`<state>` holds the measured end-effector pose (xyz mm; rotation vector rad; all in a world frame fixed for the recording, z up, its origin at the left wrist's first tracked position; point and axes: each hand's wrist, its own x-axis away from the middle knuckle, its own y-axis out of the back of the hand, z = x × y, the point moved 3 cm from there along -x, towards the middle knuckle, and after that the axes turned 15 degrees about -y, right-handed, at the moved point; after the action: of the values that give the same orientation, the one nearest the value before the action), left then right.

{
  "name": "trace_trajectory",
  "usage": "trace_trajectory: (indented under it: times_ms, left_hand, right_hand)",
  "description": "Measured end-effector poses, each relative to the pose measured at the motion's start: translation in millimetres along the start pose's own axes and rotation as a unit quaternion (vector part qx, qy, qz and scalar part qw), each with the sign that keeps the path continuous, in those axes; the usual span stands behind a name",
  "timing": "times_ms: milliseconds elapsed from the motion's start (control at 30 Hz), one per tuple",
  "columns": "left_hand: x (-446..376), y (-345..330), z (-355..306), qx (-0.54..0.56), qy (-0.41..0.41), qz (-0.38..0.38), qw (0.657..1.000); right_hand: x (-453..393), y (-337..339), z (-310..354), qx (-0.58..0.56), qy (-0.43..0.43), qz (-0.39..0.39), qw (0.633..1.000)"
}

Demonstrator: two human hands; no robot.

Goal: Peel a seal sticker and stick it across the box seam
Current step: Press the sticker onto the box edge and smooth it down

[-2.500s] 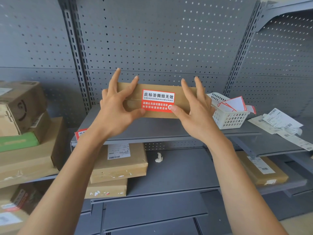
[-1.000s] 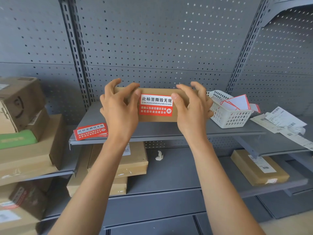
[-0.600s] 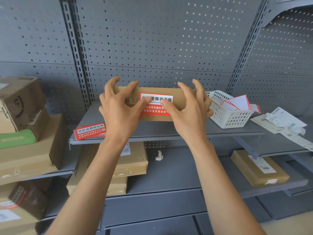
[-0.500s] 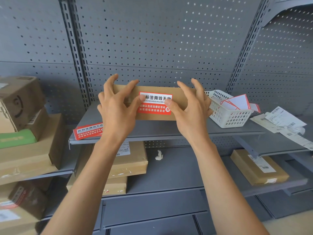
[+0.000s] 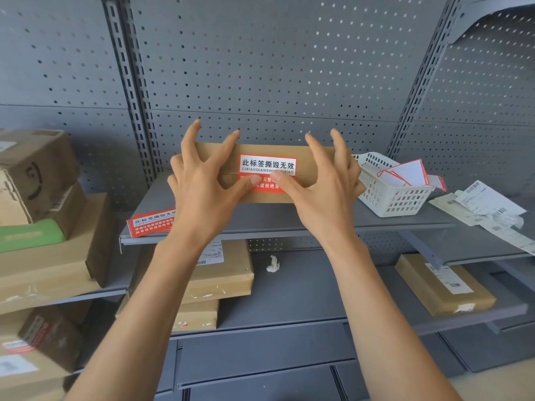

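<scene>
A long flat cardboard box (image 5: 302, 157) stands on edge on the grey metal shelf (image 5: 260, 221), its seam running level across the front. A red-and-white seal sticker (image 5: 267, 166) lies across that seam at the middle. My left hand (image 5: 202, 186) grips the box's left end, its fingers over the top edge and its thumb pressed on the sticker's red lower half. At the other end my right hand (image 5: 324, 189) holds the box the same way, thumb tip on the sticker beside the left thumb.
A stack of red seal stickers (image 5: 150, 222) lies at the shelf's front left. A white plastic basket (image 5: 390, 192) with backing sheets stands right of the box, loose shipping labels (image 5: 486, 209) beyond it. Cardboard parcels (image 5: 220, 273) fill the lower and left shelves.
Both thumbs have slid inward along the sticker's lower half until they nearly meet at its middle. The box stays on the shelf between my hands.
</scene>
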<state>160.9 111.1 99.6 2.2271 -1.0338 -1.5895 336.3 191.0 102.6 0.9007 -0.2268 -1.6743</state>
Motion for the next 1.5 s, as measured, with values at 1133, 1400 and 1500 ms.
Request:
trace_trajectory:
  times_ms: [1133,1400,1500]
  left_hand:
    - [4.9,15.9,12.9,0.055,-0.028,0.064,0.996]
    - [7.1,17.0,18.3,0.065,-0.031,0.085,0.994]
    - [8.0,17.0,18.9,0.065,-0.031,0.087,0.994]
  right_hand:
    - [-5.3,11.4,-11.9,0.004,0.039,0.107,0.994]
    - [-5.7,8.7,-16.1,-0.003,0.040,0.117,0.992]
    - [-6.7,7.7,-18.1,-0.004,0.039,0.122,0.992]
